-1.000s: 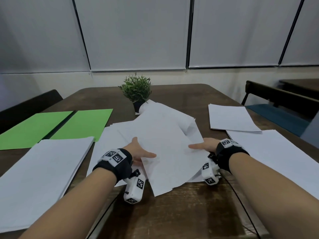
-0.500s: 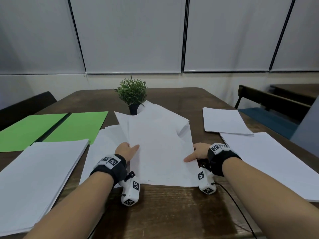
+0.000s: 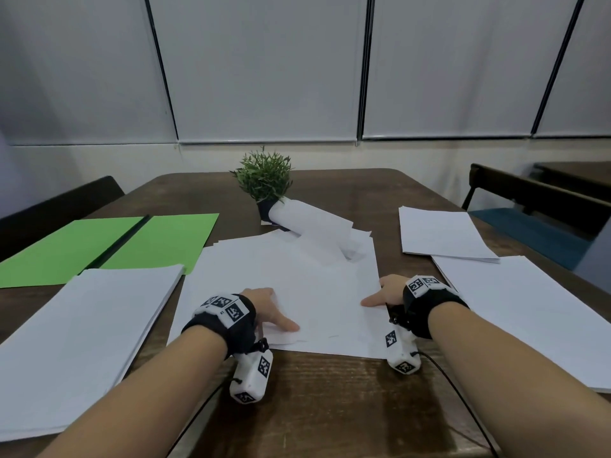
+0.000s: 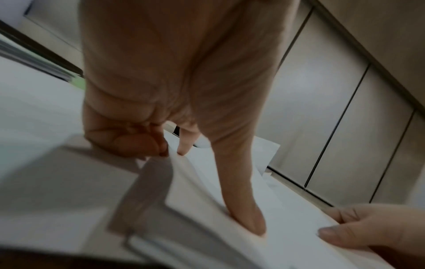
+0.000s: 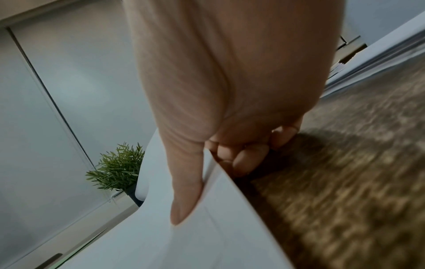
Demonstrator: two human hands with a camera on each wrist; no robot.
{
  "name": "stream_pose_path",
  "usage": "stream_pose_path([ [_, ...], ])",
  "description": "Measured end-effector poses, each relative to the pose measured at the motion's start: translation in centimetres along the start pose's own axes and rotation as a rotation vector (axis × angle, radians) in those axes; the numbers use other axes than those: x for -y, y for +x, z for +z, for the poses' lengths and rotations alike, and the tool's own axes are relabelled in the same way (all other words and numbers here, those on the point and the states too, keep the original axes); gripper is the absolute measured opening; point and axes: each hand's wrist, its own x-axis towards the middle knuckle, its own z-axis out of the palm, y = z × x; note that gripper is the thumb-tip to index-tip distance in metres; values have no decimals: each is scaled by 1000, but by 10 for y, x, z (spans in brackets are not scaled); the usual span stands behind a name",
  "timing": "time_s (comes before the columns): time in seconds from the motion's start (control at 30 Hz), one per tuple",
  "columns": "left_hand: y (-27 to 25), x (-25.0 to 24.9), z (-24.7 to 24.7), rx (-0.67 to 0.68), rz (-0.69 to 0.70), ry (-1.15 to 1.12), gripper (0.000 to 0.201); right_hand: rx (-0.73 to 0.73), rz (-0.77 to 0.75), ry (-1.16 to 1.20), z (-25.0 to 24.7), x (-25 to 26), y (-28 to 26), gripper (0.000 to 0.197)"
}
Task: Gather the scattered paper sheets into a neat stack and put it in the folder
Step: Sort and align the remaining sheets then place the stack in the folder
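Observation:
A loose pile of white paper sheets (image 3: 297,285) lies in the middle of the brown table, with its far sheets curled up against a plant pot. My left hand (image 3: 267,314) grips the pile's left part, thumb on top and fingers curled beneath (image 4: 147,143). My right hand (image 3: 385,292) pinches the pile's right edge, thumb on top (image 5: 186,196) and fingers curled under the edge. The open green folder (image 3: 109,246) lies flat at the far left.
A thick white paper stack (image 3: 76,338) sits at the near left, two more stacks (image 3: 443,234) (image 3: 525,312) at the right. A small potted plant (image 3: 264,180) stands behind the pile. Dark chairs stand on both sides of the table.
The slanted pile has been turned and squared toward the table's front edge. Both hands moved with it, the left one further onto the sheets. The camera has tilted up slightly.

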Motion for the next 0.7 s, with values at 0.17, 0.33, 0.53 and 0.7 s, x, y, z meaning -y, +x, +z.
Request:
stream_pose_path([
  [0.17,-4,-7,1,3,-9,159,103,17,-6,4,0,-2,2,71],
  [0.33,-2,-8,-1,52,-25,211,129,18,-21,7,0,-4,5,73],
  [0.53,-1,-5,-11,90,-37,-149,97,60,10,23,-10,3,-4,68],
  [0.7,19,-4,-16,-161,-126,-371,74,-65,137,133,-17,13,-8,60],
])
